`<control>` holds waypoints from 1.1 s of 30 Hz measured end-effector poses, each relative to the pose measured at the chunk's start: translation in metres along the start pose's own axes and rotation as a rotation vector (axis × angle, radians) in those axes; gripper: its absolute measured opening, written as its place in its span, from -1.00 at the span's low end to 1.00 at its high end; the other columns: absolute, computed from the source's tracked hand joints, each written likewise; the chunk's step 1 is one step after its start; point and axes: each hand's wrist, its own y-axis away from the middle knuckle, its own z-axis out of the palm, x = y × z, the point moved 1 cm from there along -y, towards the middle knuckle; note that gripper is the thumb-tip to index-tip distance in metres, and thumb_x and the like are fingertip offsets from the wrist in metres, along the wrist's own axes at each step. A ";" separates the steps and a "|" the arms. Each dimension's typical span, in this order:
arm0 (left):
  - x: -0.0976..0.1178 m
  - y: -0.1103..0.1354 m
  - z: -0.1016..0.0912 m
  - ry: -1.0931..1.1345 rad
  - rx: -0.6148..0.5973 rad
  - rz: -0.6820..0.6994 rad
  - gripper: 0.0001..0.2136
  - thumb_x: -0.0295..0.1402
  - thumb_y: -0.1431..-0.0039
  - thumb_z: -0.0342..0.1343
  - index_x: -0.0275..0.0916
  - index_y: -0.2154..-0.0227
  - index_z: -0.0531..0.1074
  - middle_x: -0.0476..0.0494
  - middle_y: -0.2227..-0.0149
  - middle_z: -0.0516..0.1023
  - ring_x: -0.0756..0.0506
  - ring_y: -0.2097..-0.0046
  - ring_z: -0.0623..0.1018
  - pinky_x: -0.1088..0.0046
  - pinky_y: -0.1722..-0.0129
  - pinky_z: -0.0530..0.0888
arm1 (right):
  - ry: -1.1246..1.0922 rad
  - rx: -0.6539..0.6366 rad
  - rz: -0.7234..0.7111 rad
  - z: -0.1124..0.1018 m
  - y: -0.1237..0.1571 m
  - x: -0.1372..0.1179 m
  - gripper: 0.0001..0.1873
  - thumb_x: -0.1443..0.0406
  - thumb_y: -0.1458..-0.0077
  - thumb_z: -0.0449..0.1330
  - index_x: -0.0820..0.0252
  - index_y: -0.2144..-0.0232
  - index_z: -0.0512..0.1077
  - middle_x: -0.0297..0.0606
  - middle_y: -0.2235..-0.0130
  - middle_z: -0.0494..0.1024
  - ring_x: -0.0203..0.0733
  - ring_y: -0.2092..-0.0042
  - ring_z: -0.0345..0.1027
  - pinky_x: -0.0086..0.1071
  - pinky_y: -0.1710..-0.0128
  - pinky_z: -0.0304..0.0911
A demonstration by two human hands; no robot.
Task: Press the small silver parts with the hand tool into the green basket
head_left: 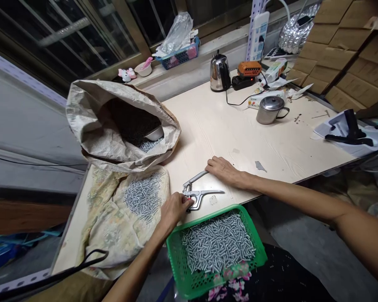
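A grey metal plier-like hand tool (199,194) with two spread handles and a coil spring lies low over the table. My left hand (174,209) is closed at the head of this tool, fingers pinched; a small red spot shows there, and any small part between the fingertips is hidden. My right hand (223,170) has its fingers closed on the end of the upper handle. Just below, a green plastic basket (171,262) holds many small silvery metal pieces (219,243) that look like screws or springs. More such pieces (145,195) lie on a patterned cloth (108,239) by my left forearm.
Behind the cloth, a large open sack (91,130) contains more pieces and a white scoop (155,133). Farther back stand a kettle (219,71), an orange battery pack (249,68) and a lidded metal mug (269,112). Cardboard boxes (343,46) are stacked at right.
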 end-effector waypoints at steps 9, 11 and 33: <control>0.017 0.047 -0.012 -0.315 0.367 0.136 -0.75 -0.40 -0.28 -0.09 -0.28 0.31 0.51 -0.24 0.22 0.53 -0.13 0.16 0.52 0.47 0.37 0.28 | 0.004 0.061 -0.035 0.007 -0.002 0.002 -0.78 0.49 -0.26 -0.06 0.20 0.35 0.32 -0.22 0.26 0.40 -0.15 0.20 0.15 -0.33 0.29 0.03; 0.021 0.073 -0.008 -0.282 0.366 0.269 -0.75 -0.38 -0.30 -0.10 -0.22 0.30 0.51 -0.16 0.24 0.53 -0.10 0.19 0.52 0.47 0.33 0.32 | 0.029 0.074 -0.029 0.010 -0.002 0.001 -0.78 0.51 -0.24 -0.05 0.21 0.36 0.31 -0.21 0.26 0.40 -0.15 0.20 0.16 -0.33 0.31 0.01; -0.081 -0.037 -0.034 -0.578 0.183 0.251 -0.73 -0.53 -0.27 -0.15 -0.34 0.26 0.49 -0.32 0.18 0.49 -0.24 0.06 0.44 0.37 0.42 0.31 | -0.002 0.197 -0.038 0.022 -0.001 0.004 -0.83 0.49 -0.20 0.05 0.21 0.26 0.40 -0.21 0.25 0.42 -0.17 0.20 0.17 -0.37 0.29 0.03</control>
